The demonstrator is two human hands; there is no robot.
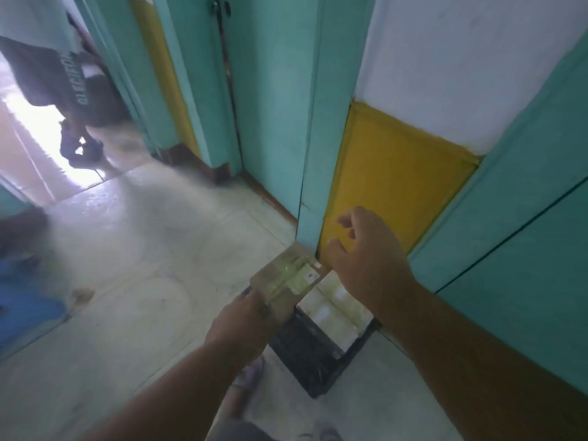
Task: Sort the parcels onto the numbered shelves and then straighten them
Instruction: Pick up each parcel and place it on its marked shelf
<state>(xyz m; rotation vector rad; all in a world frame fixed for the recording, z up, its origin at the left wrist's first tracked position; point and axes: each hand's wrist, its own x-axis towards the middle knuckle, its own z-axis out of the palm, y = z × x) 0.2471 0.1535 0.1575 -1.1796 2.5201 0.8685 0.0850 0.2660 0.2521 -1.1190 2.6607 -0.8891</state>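
Note:
A taped cardboard parcel with a white label is held over a black crate on the floor. My left hand grips the parcel's near edge. My right hand hovers just right of the parcel with fingers spread and relaxed, holding nothing. Inside the crate lie white padded parcels. No shelves are in view.
The crate stands against a wall painted yellow and teal. A teal door frame is behind it. Another person walks in the bright doorway at upper left. A blue object lies at the left edge. My feet show below.

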